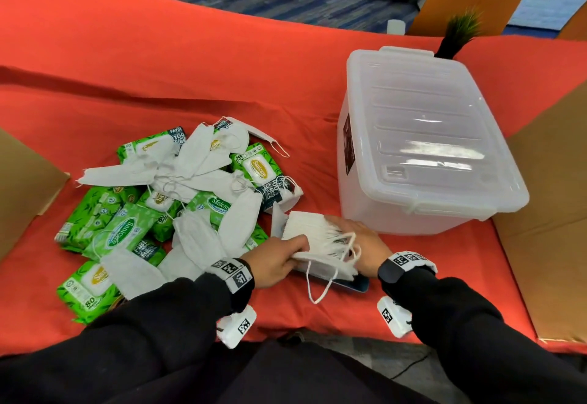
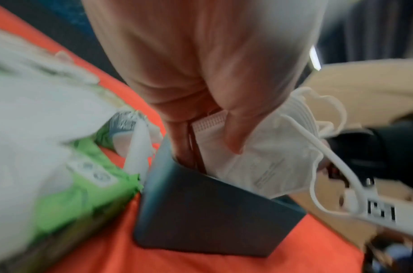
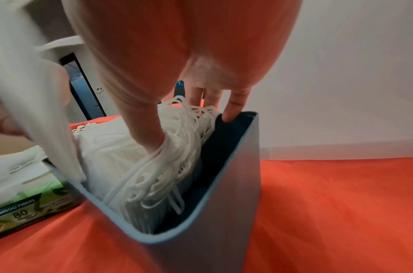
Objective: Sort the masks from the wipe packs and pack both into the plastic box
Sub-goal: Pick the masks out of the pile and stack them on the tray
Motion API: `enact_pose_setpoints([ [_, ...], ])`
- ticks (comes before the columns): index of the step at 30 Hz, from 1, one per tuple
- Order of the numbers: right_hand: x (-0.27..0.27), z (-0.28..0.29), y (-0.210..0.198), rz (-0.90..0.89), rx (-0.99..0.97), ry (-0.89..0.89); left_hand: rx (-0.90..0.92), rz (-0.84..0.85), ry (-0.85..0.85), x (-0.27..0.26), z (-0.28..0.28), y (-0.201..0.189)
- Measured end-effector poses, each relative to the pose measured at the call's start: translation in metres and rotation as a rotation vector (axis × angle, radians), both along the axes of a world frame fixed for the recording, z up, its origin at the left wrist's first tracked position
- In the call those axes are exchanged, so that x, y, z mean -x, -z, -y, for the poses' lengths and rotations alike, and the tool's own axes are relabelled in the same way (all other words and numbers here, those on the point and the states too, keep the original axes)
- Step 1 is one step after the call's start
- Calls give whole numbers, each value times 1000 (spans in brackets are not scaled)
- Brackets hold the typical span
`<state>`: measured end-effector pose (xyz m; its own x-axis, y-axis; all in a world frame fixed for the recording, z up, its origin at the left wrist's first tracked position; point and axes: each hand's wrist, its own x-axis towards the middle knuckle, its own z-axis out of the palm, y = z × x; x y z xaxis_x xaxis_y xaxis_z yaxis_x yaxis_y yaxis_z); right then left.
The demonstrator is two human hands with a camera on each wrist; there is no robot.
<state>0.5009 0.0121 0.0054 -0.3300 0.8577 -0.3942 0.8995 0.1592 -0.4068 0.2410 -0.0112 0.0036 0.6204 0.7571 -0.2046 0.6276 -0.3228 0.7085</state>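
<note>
A stack of white masks [image 1: 317,238] stands in a small blue box [image 1: 352,286] on the red cloth, near the front edge. My left hand [image 1: 276,259] pinches the stack's left end between thumb and fingers [image 2: 233,129]. My right hand [image 1: 362,244] grips the right end: its thumb [image 3: 151,133] presses into the ear loops and its fingers reach down behind the stack, inside the blue box [image 3: 229,203]. To the left lies a mixed pile of green wipe packs [image 1: 124,232] and loose masks [image 1: 197,155]. The clear plastic box [image 1: 428,143] stands at right with its lid on.
Brown cardboard flaps rise at the left [image 1: 25,174] and right [image 1: 546,213] sides of the table. A small dark plant [image 1: 457,31] stands behind the plastic box. One wipe pack [image 3: 25,208] lies just left of the blue box. Bare red cloth stretches behind the pile.
</note>
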Motion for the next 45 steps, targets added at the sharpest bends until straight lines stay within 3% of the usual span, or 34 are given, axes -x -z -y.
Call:
enact_pose_setpoints([
  [6, -6, 3, 1, -19, -49, -40, -349, -538, 219, -8, -6, -24],
  [11, -5, 10, 4, -102, -79, -5, -453, -716, 396, -28, 4, -34],
  [14, -8, 14, 8, -124, -100, -13, -469, -752, 389, -37, 4, -34],
  [19, -11, 24, 7, -155, -139, 131, -471, -685, 356, -35, -2, -41],
  [24, -14, 36, 6, -245, -207, 229, -559, -636, 326, -26, 0, -16],
  [26, -16, 40, 7, -313, -126, 377, -551, -582, 237, -23, -2, -16],
  [29, -15, 44, 3, -561, 58, 728, -426, -546, 137, -18, 0, -16],
  [31, -9, 46, -3, -737, 182, 911, -277, -427, 40, -12, -2, -16],
  [33, 0, 47, -12, -875, 343, 1028, -107, -237, -187, -5, -7, -14],
  [36, 16, 44, -14, -922, 539, 1106, 80, -82, -461, 6, -12, -6],
  [45, 35, 24, -6, -1133, 869, 1209, 305, 214, -772, 17, 9, 13],
])
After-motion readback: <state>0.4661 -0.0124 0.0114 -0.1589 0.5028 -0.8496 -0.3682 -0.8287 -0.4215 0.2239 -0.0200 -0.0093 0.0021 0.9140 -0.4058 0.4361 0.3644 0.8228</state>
